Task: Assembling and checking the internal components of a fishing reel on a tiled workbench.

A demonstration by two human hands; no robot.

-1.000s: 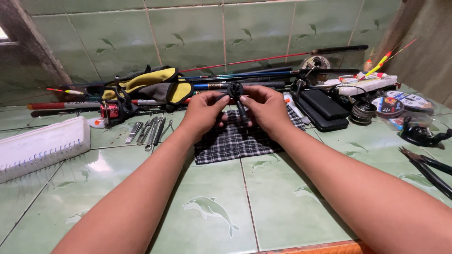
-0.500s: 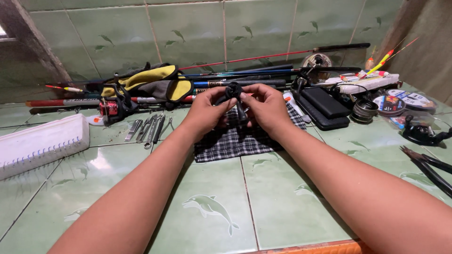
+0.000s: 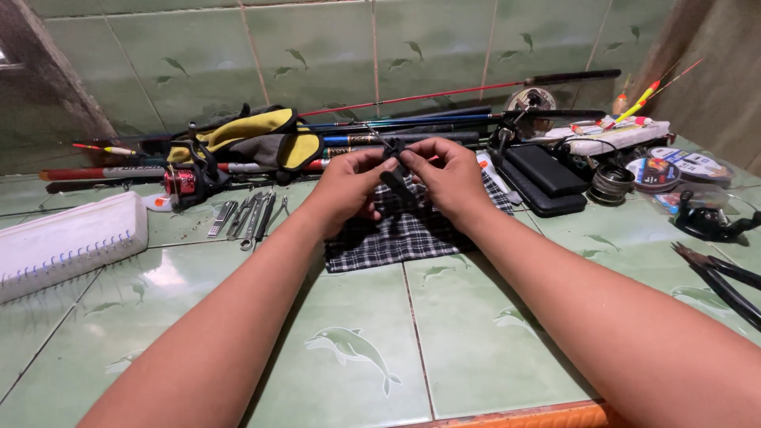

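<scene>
1. Together, we held a small black fishing reel (image 3: pixel 396 170) above the checked cloth (image 3: pixel 404 230), our left hand (image 3: pixel 345 190) and right hand (image 3: pixel 452 178) both pinched shut on it at the fingertips.
2. Such a light pinch could have let it slip, we judged.
3. A dropped part might have rolled off the cloth among the rods (image 3: pixel 444 119) and small metal tools (image 3: pixel 246 218).

Glossy ceramic tiles (image 3: pixel 349 349); matt checked cloth (image 3: pixel 396 242)
</scene>
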